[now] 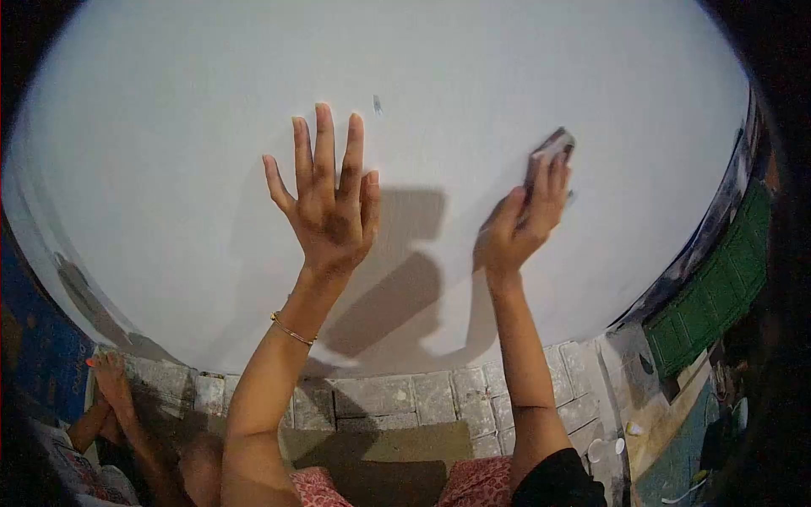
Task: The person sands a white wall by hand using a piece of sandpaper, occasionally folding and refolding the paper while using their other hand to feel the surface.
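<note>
Nearest, red patterned cloth [481,483] shows at the bottom edge in two parts, with a brown mat [397,441] between and beyond them. A black sleeve [559,483] covers the upper part of the right arm; the left forearm is bare, with a thin bracelet [294,331] near the wrist. At the lower left are a person's bent legs and a bare foot [110,372] with red on a toenail, beside a blue sheet [42,346]. Small white round things [601,450] lie at the lower right.

Past the mat, pale bricks [376,397] run along the lower edge of a broad white surface [456,101]. A green ribbed panel [714,287] stands tilted at the right.

Over the white surface, the left hand [325,190] has its fingers spread wide, back toward the camera, holding nothing visible; whether the palm touches the surface cannot be told. Well apart to its right, the right hand [532,207] has its fingers close together over a dark and pale pad [555,145], the thumb standing away from them. The pad is at the white surface, tilted and blurred. Both arms cast shadows there. A small gray mark [378,105] is on the surface just beyond the left fingertips.
</note>
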The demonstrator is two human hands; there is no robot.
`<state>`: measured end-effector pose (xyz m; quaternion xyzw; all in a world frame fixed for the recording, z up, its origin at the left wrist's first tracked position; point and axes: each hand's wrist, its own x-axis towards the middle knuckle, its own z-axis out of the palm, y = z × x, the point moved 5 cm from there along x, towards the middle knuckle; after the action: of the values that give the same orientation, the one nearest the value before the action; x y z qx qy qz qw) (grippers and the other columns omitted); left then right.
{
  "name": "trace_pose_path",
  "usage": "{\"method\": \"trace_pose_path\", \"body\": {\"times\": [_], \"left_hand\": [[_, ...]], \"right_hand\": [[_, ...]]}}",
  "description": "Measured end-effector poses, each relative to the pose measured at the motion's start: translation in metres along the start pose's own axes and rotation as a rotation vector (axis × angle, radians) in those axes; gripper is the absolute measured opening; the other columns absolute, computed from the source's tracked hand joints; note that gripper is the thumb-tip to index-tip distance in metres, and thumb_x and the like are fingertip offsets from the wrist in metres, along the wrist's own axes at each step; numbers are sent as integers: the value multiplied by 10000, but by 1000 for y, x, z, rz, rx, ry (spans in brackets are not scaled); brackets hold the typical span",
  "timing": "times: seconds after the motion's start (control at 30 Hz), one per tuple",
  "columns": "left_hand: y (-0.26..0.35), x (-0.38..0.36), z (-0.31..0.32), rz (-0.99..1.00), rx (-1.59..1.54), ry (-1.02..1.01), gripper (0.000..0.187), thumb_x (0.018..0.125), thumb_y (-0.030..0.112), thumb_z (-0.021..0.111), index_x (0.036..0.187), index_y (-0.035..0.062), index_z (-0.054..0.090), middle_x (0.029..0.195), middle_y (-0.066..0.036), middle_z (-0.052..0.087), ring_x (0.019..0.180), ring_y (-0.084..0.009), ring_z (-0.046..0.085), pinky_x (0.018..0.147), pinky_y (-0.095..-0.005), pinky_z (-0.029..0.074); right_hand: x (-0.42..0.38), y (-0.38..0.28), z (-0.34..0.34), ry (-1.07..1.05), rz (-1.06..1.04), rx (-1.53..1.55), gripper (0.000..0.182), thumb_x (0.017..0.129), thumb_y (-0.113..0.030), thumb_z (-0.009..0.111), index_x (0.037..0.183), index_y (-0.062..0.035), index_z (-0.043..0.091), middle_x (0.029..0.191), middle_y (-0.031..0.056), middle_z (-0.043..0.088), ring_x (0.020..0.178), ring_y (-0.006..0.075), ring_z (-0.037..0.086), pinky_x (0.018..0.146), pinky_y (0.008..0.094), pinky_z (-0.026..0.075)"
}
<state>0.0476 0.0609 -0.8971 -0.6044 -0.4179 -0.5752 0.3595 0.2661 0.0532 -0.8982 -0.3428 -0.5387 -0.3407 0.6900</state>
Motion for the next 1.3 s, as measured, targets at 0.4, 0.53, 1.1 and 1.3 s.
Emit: {"method": "trace_pose_path", "body": {"times": [0.4,0.53,1.1,1.3], "left_hand": [[7,-11,7,37,-5,-48,471,949,328,394,1408,223,395,1511,-84,268,1406,-257,206,1129,-529,33],[10,-9,9,17,14,-51,465,951,338,389,1404,232,402,1511,-80,268,1404,-257,213,1129,-531,43],[12,-14,11,71,22,-59,490,945,322,395,1417,189,381,1513,-101,255,1414,-272,175,1124,-538,26],[10,-15,12,106,37,-28,488,952,320,377,1421,184,366,1510,-113,255,1411,-280,178,1120,-547,30]], "right_hand": [[-12,-4,1,-132,-89,-71,459,830,-68,506,1288,-48,529,1402,169,434,1360,325,310,1114,493,130],[-13,2,3,-271,-316,-86,460,839,-103,489,1296,-65,527,1381,143,468,1349,325,334,1118,482,127],[5,9,-6,-23,30,51,445,849,-149,494,1282,-58,546,1386,196,445,1368,371,277,1107,514,96],[-4,-10,15,-379,-367,-57,436,828,-159,543,1262,-120,573,1377,128,477,1346,328,339,1126,467,131]]}}
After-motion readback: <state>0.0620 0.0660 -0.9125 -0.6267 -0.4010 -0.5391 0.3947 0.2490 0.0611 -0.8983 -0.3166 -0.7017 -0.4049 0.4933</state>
